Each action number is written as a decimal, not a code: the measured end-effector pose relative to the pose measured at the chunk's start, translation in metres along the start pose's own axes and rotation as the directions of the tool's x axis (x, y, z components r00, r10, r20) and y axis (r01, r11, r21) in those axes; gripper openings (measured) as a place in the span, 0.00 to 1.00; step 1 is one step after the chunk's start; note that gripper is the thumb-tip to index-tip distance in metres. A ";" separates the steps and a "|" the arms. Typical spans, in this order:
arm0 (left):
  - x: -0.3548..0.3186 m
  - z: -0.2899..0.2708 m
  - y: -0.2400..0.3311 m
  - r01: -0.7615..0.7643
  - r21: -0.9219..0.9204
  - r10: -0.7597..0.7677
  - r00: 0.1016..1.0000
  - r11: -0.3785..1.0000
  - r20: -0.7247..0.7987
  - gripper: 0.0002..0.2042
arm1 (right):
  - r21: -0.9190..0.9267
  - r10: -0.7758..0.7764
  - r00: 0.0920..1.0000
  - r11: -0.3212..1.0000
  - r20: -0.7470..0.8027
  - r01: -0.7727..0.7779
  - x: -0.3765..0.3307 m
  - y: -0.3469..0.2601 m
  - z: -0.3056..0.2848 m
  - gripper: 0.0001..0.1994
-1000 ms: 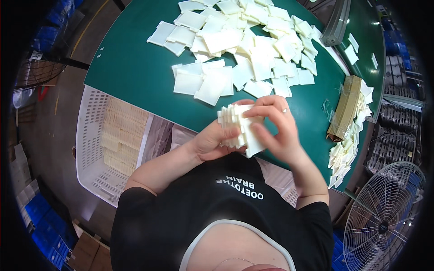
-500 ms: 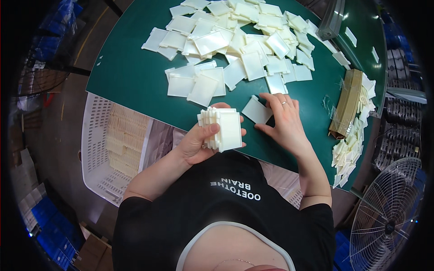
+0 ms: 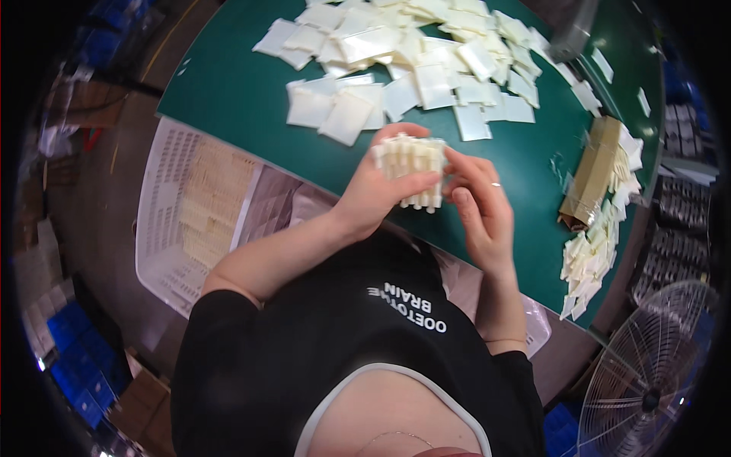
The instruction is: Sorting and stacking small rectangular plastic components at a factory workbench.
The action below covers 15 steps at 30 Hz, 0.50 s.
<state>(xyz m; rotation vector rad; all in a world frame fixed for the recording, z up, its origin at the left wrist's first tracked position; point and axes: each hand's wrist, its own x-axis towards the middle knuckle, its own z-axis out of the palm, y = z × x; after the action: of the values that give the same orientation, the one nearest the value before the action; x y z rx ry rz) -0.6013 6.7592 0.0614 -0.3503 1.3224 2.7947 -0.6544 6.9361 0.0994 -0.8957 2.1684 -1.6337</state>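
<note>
A stack of white plastic plates [image 3: 411,164] with small tabs along the edges is gripped in my left hand [image 3: 369,186], the thumb lying across the tabs. The stack is turned so that its edges show. My right hand [image 3: 480,198] is closed at the stack's right end, its bent fingers against the outermost plate and its thumb tucked in close by. How much of that plate the fingers cover is hidden. Beyond both hands, a loose heap of the same white plates [image 3: 436,85] spreads over the green table [image 3: 251,126].
A white perforated crate [image 3: 158,183] with rows of cream pieces stands below the table's left edge. On the right lie a long cardboard piece [image 3: 592,171] and a pile of small white parts [image 3: 590,263]. A wire-caged fan [image 3: 647,381] stands at lower right.
My right hand has come from the table to the stack, and the single plate it touched has left the table. My left hand has moved right and turned the stack edge-on.
</note>
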 end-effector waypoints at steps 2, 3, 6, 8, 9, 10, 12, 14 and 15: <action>0.002 -0.003 0.015 0.164 0.028 -0.166 0.972 0.986 0.167 0.27 | -0.264 -0.104 0.993 0.961 -0.061 0.084 -0.005 -0.002 -0.006 0.34; 0.001 -0.004 0.019 0.176 0.156 -0.210 0.949 0.972 0.237 0.28 | -0.487 -0.271 0.962 0.837 0.027 0.249 -0.003 -0.001 -0.011 0.38; 0.002 0.005 0.017 0.098 0.393 -0.291 0.834 0.914 0.468 0.32 | -0.723 -0.182 0.892 0.530 0.413 0.443 -0.010 -0.026 -0.022 0.40; 0.007 0.019 0.016 0.035 0.578 -0.413 0.735 0.815 0.538 0.34 | -0.678 -0.137 0.836 0.522 0.532 0.517 -0.009 -0.040 -0.020 0.43; 0.025 0.016 -0.016 0.071 0.541 -0.423 0.710 0.838 0.562 0.36 | -0.681 -0.079 0.875 0.596 0.478 0.426 -0.014 -0.032 -0.020 0.43; 0.035 0.007 -0.042 0.103 0.492 -0.420 0.685 0.864 0.595 0.38 | -0.680 -0.006 0.901 0.654 0.433 0.331 -0.018 -0.026 -0.023 0.43; 0.015 0.013 -0.009 0.276 0.436 -0.434 0.842 0.857 0.321 0.39 | -0.641 -0.060 0.912 0.693 0.406 0.331 -0.017 -0.027 -0.023 0.39; 0.010 0.013 -0.006 0.217 0.439 -0.373 0.875 0.872 0.309 0.38 | -0.603 -0.146 0.940 0.735 0.307 0.311 -0.020 -0.016 -0.030 0.39; 0.007 0.015 -0.009 -0.052 0.541 -0.103 0.962 0.839 0.252 0.39 | -0.608 -0.167 0.956 0.742 0.240 0.282 -0.021 -0.007 -0.031 0.38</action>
<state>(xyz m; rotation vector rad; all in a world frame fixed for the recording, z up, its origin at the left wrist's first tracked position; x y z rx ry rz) -0.6096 6.7754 0.0622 0.0423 1.9155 2.1882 -0.6532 6.9716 0.1131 -1.4717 2.6018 -0.8142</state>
